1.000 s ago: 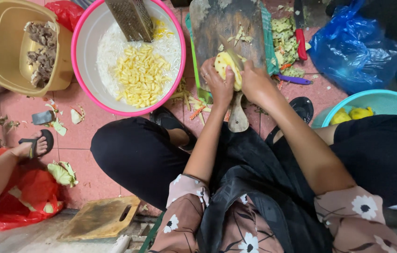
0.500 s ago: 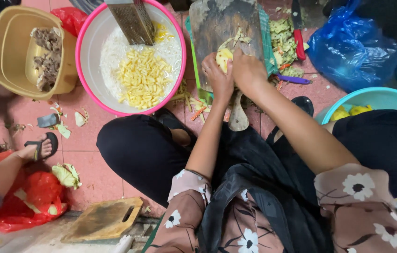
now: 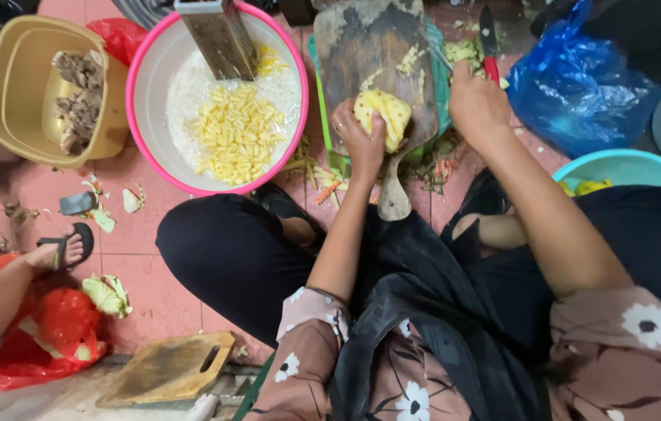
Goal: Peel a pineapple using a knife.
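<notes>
While the left hand (image 3: 361,140) cups a scored yellow fruit piece (image 3: 383,115) against the worn wooden cutting board (image 3: 361,47) at upper centre of the frame, fingers curled around its left side, the right hand (image 3: 477,105) sits closed on the red handle of a knife (image 3: 489,43) lying at the board's right edge. The fruit piece rests on the lower half of the board, just above the board's handle.

Judgement on the step in hand: the fruit piece should be held flat and steady on the board, with the left fingertips tucked back from the cutting line, and the blade brought in from the right only once the grip on the handle is secure.

To the left, touching the board's edge, stands a pink-rimmed basin (image 3: 143,117) holding yellow cut strips (image 3: 238,134) and a metal grater (image 3: 221,37) leaning at its top. Peel scraps (image 3: 322,183) litter the red tiled floor (image 3: 166,234) below the board.

Packages: a crumpled blue plastic bag (image 3: 580,86) at upper right; a teal bowl (image 3: 627,168) below it, rim only in view; a yellow tub (image 3: 14,93) at upper left with brownish pieces inside; a red plastic bag (image 3: 61,327) at lower left. No legible labels or signs are in view. A second cutting board (image 3: 166,366) lies at bottom left, near another person's sandalled foot (image 3: 61,251).
</notes>
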